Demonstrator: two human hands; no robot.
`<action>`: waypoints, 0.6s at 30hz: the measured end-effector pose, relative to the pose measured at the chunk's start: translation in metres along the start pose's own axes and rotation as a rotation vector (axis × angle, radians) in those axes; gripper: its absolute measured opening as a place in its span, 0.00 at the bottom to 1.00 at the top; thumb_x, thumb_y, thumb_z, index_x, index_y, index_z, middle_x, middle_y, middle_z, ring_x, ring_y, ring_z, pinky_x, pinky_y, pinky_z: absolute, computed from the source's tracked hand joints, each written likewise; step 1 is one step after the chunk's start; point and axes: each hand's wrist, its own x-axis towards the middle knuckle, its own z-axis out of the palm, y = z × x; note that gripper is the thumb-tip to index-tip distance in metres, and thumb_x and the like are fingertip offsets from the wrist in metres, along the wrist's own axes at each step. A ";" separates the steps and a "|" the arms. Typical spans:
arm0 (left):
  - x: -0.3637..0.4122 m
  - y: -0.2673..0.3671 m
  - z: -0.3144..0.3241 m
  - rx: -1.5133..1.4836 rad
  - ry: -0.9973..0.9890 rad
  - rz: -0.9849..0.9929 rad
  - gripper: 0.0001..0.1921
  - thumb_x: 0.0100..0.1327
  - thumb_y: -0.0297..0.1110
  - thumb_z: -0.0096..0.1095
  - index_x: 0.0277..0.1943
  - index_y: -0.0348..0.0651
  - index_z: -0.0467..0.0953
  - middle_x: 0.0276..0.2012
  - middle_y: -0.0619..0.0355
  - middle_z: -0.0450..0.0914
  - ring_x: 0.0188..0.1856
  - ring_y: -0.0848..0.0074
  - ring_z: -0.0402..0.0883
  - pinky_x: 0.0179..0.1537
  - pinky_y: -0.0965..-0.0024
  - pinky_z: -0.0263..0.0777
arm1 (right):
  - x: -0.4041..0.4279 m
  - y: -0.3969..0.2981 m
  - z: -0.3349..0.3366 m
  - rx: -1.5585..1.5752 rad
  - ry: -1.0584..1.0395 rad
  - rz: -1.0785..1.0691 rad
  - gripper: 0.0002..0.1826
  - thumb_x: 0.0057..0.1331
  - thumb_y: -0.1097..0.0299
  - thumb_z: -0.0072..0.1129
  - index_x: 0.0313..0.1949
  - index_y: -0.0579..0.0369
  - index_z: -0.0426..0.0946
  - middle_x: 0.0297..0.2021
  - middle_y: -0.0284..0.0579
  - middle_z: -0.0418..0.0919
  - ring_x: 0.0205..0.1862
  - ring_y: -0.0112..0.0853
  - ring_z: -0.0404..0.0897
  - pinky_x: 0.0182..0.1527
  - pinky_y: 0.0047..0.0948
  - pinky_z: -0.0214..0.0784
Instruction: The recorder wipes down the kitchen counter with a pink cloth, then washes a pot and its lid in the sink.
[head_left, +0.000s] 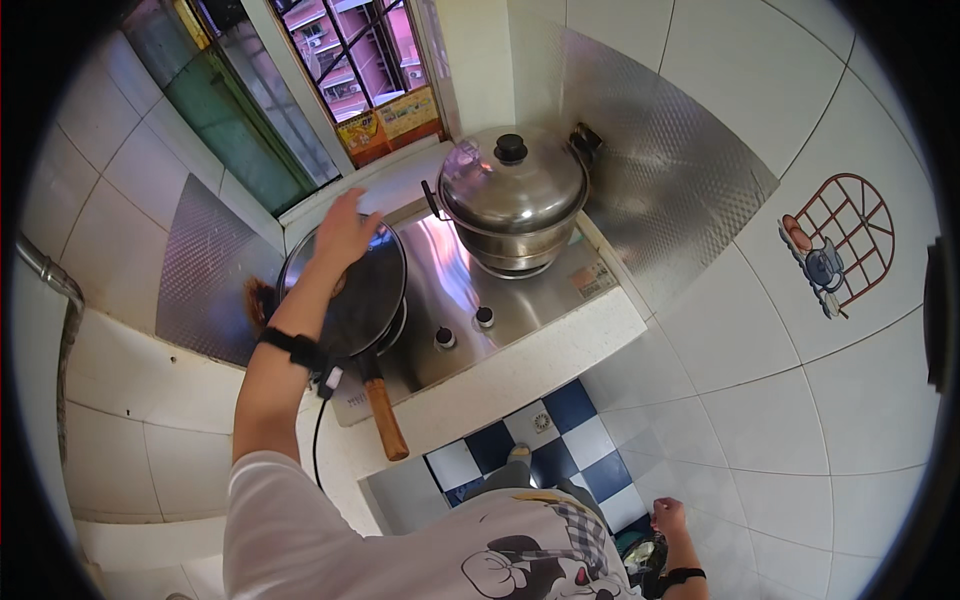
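My left hand (349, 232) is stretched over the far side of a dark lidded frying pan on the left burner, thumb apart from the fingers. Whether it touches the glass lid (367, 300) cannot be told. The lid's brown knob (340, 284) shows partly behind my forearm. The pan's wooden handle (386, 420) points towards me, past the counter's front edge. Low on the right, my right hand (669, 516) hangs with its fingers curled, beside a dark bag or bin (643, 556). Whether it grips anything is unclear.
A large lidded steel pot (514, 202) stands on the right burner of the steel gas stove (427, 292). Two control knobs (465, 328) sit at the stove's front. A black cable (318, 442) hangs from my left wrist strap. Behind is a window (352, 60); tiled walls flank the counter.
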 end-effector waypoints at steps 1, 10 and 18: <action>0.017 0.028 0.006 -0.099 -0.092 -0.031 0.29 0.57 0.44 0.65 0.58 0.40 0.68 0.50 0.44 0.76 0.53 0.54 0.75 0.54 0.59 0.69 | 0.003 -0.010 0.002 -0.007 0.017 -0.016 0.12 0.63 0.67 0.53 0.39 0.63 0.78 0.18 0.44 0.77 0.15 0.28 0.76 0.16 0.27 0.69; 0.126 0.160 0.106 -0.072 -0.048 0.167 0.31 0.53 0.49 0.67 0.56 0.37 0.73 0.47 0.40 0.78 0.51 0.54 0.77 0.56 0.60 0.69 | -0.029 -0.069 0.021 -0.028 0.030 -0.202 0.13 0.65 0.65 0.53 0.42 0.62 0.78 0.21 0.44 0.79 0.20 0.27 0.78 0.24 0.26 0.72; 0.165 0.171 0.098 -0.118 -0.124 0.162 0.20 0.59 0.43 0.63 0.49 0.38 0.78 0.45 0.36 0.76 0.49 0.47 0.76 0.52 0.56 0.71 | -0.045 -0.046 0.033 0.077 0.026 -0.115 0.13 0.63 0.65 0.55 0.43 0.60 0.78 0.21 0.43 0.79 0.20 0.27 0.78 0.24 0.26 0.72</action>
